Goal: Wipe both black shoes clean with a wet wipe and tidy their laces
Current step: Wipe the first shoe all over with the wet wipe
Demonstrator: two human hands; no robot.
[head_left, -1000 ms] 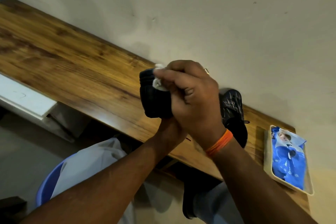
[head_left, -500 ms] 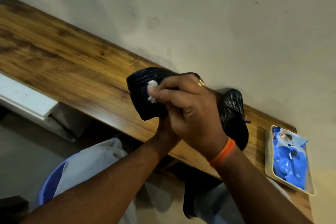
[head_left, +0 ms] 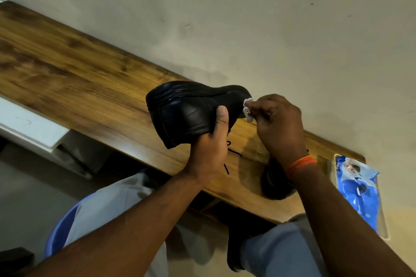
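Bare wooden tabletop (head_left: 67,78) extends left of the raised black shoe (head_left: 186,110), offering open passage along the wall (head_left: 270,18). To the right, the second black shoe (head_left: 274,182) lies on the table under the right forearm, with loose laces (head_left: 234,153) between the wrists. The blue wet-wipe pack (head_left: 358,191) in its tray (head_left: 382,229) occupies the right end, a narrow strip separating it from that shoe.
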